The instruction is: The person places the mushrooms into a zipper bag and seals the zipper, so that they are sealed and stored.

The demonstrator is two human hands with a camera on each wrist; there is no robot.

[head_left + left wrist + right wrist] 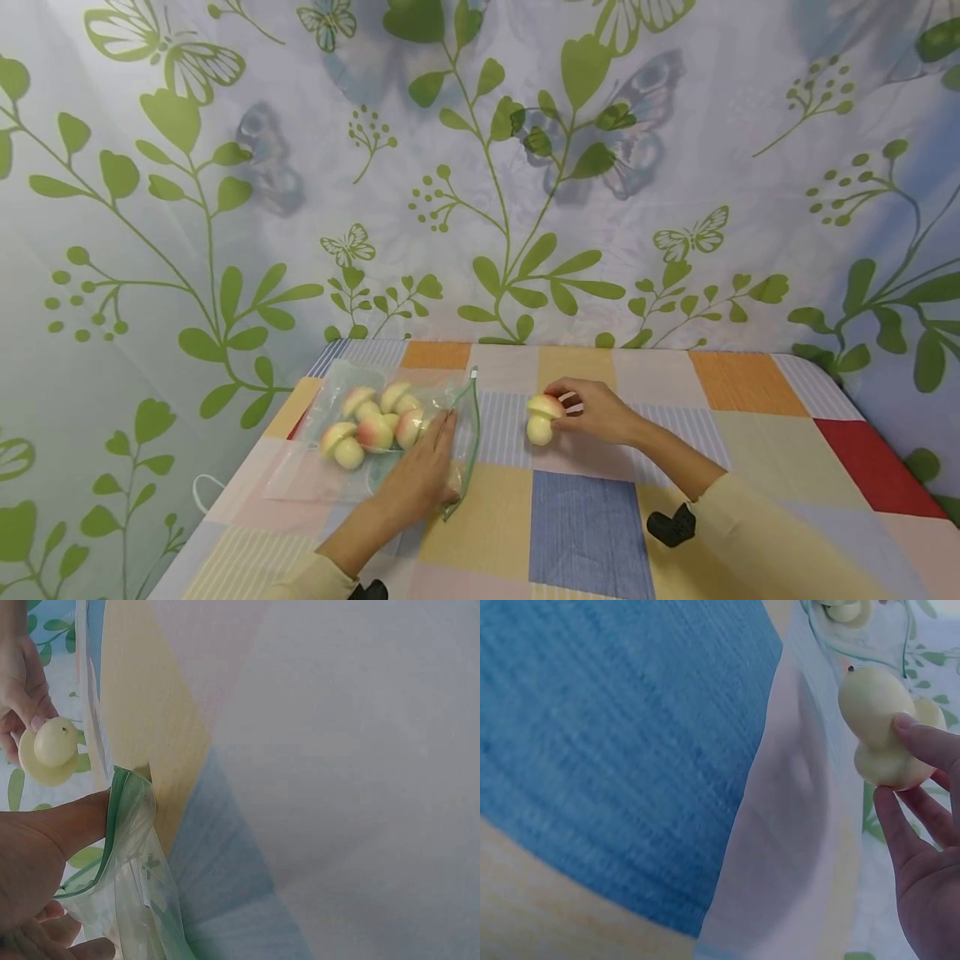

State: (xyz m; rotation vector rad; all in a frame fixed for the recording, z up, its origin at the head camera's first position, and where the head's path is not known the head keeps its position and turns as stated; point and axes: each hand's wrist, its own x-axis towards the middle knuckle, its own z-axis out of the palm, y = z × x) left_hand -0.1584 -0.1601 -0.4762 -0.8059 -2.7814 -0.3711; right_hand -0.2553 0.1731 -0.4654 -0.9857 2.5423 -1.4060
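My right hand pinches a toy mushroom by its cap, between thumb and fingers. Its rounded cap is yellow and reddish, its plump stem pale cream; in the right wrist view the mushroom shows a small dark spot on the stem's end. At the left, a clear zip bag with a green seal lies with several similar mushrooms inside. Near the bag's mouth, my left hand grips the bag's edge. In the left wrist view its thumb reaches past the green seal; the fingers curl below.
A patchwork-patterned cloth covers the table. Behind it hangs a curtain printed with leaves and butterflies. Beyond the table's left edge a white loop of cord shows. Dark straps sit at both wrists.
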